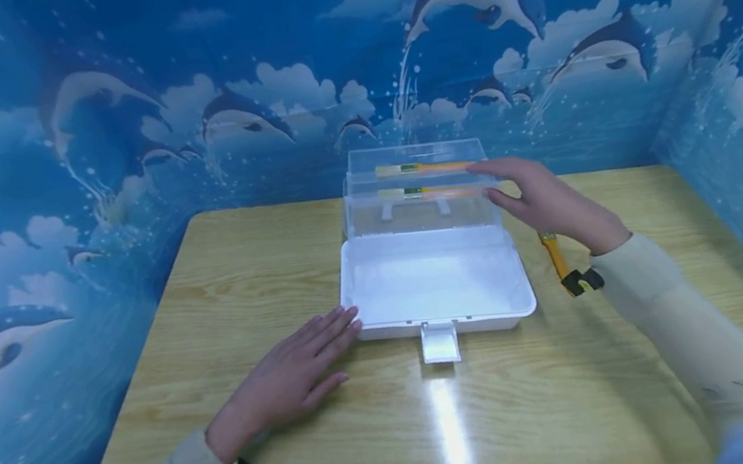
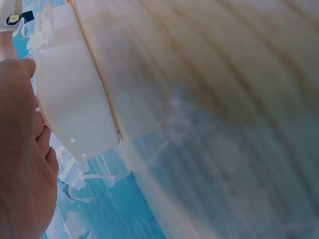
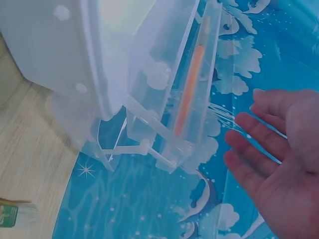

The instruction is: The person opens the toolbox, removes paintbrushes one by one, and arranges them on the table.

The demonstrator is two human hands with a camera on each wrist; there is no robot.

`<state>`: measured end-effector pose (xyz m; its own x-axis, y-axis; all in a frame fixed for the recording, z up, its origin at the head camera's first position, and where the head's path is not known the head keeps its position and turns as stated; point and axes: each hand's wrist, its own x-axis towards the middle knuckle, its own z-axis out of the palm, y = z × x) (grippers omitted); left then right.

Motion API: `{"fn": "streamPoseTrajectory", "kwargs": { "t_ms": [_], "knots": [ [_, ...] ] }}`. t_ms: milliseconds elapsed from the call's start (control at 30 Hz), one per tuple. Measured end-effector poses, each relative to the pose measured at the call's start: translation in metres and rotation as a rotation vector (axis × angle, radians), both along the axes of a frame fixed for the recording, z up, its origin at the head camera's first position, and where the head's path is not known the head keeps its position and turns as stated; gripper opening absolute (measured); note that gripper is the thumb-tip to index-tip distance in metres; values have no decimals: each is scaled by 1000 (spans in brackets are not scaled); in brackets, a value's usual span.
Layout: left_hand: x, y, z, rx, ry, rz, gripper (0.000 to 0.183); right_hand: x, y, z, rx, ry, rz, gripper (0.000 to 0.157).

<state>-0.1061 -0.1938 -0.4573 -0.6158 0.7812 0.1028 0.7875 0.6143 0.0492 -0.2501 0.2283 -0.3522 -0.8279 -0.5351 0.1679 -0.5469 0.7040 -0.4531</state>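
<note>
An open white plastic box (image 1: 386,332) has clear trays (image 1: 422,217) raised at its back. A paintbrush (image 1: 430,167) with an orange handle lies along the top tray; a fainter brush shape (image 1: 433,191) shows just below it. My right hand (image 1: 545,199) is beside the trays' right end, fingers extended, holding nothing. In the right wrist view, a gap shows between that hand (image 3: 279,149) and the tray with the brush (image 3: 189,94). Flat and palm down, my left hand (image 1: 292,374) has its fingertips at the box's front left corner.
Another orange-handled brush (image 1: 555,258) lies on the wooden table (image 1: 264,279), right of the box and under the right wrist. The box's white latch (image 1: 440,343) hangs down in front. A blue dolphin-print backdrop (image 1: 301,139) rises behind and beside the table.
</note>
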Motion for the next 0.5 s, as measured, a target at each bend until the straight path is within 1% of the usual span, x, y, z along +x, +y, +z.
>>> {"fn": "streamPoseTrajectory", "kwargs": {
  "t_ms": [100,200,367,500],
  "knots": [
    [0,-1,-1,0,10,-3,67,-9,-4,-2,-14,5,11,50],
    [0,-1,-1,2,16,-7,67,-16,-8,-4,-2,-6,7,48],
    [0,-1,-1,8,-5,-1,68,-27,-15,-8,16,-34,4,48],
    [0,-1,0,6,-17,5,68,-35,-20,-10,13,-44,15,47]
  ]
}}
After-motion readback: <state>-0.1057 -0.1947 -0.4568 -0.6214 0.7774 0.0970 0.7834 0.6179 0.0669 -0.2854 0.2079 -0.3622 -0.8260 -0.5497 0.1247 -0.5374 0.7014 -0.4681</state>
